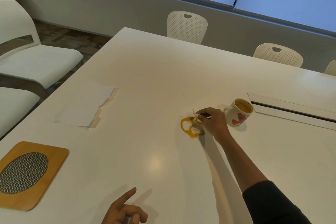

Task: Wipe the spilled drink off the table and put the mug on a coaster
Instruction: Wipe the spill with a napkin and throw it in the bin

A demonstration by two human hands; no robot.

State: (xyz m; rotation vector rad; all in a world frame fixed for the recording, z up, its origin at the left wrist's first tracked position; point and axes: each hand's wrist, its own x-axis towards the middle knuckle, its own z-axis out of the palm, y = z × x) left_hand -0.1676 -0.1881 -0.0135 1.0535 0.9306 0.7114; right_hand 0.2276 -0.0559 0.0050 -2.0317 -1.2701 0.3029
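White tabletop (145, 82) filled most of the view, with perforated-back chairs (187, 27) along its far edge under a blue-lit window. Right hand (213, 121) was stretched out over the table, fingertips pinched on a small pale scrap, possibly wet tissue (196, 116); too small to identify. Directly beneath and just left of that hand lay the orange spill (190, 127), a ring-shaped puddle, not wiped up. Just right of the hand, near but not touching it, the mug (238, 112) with red hearts stood upright on bare table, some orange liquid inside. Left hand (125, 211) hung low at the near edge, holding nothing, index finger extended, other fingers loosely curled. Well to the left of it sat the wooden coaster (27, 174) with a mesh oval, unoccupied. Farther out, paper sheets (85, 107) lay flat.

Assessment: wiping barely begun; spill remained, mug not moved to coaster. Both steps outstanding.
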